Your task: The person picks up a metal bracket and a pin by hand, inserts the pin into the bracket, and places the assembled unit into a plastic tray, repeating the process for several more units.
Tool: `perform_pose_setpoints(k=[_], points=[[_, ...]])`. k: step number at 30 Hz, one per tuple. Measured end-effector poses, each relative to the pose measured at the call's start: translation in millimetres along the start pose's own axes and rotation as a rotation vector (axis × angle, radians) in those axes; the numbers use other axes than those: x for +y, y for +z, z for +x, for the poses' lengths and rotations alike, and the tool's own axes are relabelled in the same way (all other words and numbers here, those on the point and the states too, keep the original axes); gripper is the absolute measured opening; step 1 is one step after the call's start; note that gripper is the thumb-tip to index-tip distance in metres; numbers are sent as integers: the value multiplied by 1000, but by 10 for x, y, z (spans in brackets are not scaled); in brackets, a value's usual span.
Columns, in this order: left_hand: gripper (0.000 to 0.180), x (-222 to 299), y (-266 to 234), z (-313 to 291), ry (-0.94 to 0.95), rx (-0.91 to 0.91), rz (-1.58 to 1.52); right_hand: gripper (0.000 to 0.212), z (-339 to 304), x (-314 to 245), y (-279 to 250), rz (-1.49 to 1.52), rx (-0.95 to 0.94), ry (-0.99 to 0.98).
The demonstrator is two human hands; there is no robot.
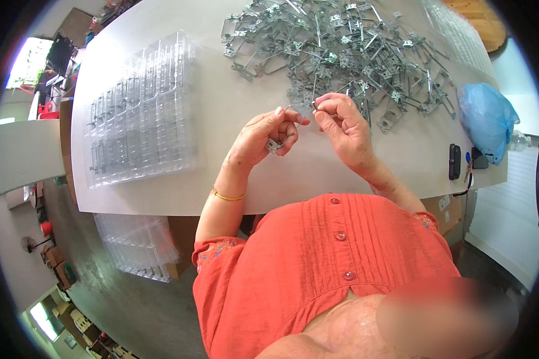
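The left hand point(263, 137) is above the desk point(227, 185), inside its near edge, with the thumb and forefinger extended toward the right hand point(348, 133). Its other fingers are curled around a bracket point(273, 145), gray metal, which shows below them. The right hand's thumb and forefinger are pinched on a piece point(315, 106), dark and too small to make out.

The heap point(335, 54) of gray metal brackets spreads from the desk's far edge toward the middle, just beyond the right hand. Along the left edge lies a tray point(141, 140), clear and divided into compartments, with metal parts in several of them. A bag point(488, 122), blue and full, sits at the right edge; a case point(454, 161), black, lies near the near right corner. Clear trays point(138, 245) stand below the near edge, toward the left corner.
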State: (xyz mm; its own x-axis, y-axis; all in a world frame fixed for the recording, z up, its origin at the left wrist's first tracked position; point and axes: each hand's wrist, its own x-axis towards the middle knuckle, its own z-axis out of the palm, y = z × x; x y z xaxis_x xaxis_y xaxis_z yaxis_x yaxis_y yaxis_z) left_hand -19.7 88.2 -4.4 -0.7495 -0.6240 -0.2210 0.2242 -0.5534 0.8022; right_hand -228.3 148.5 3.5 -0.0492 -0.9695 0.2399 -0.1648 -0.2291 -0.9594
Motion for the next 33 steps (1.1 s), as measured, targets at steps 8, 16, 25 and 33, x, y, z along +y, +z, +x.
perform_pose_setpoints(k=[8, 16, 25, 33], points=[[51, 48, 31, -70, 16, 81, 48, 9, 4, -172, 56, -69, -31, 32], [49, -16, -37, -62, 36, 127, 145, 9, 18, -199, 92, -131, -35, 108], [45, -64, 32, -73, 136, 250, 435, 12, 15, -175, 72, -172, -66, 207], [37, -91, 56, -34, 431, 303, 1029, 22, 20, -236, 66, -83, -100, 294]])
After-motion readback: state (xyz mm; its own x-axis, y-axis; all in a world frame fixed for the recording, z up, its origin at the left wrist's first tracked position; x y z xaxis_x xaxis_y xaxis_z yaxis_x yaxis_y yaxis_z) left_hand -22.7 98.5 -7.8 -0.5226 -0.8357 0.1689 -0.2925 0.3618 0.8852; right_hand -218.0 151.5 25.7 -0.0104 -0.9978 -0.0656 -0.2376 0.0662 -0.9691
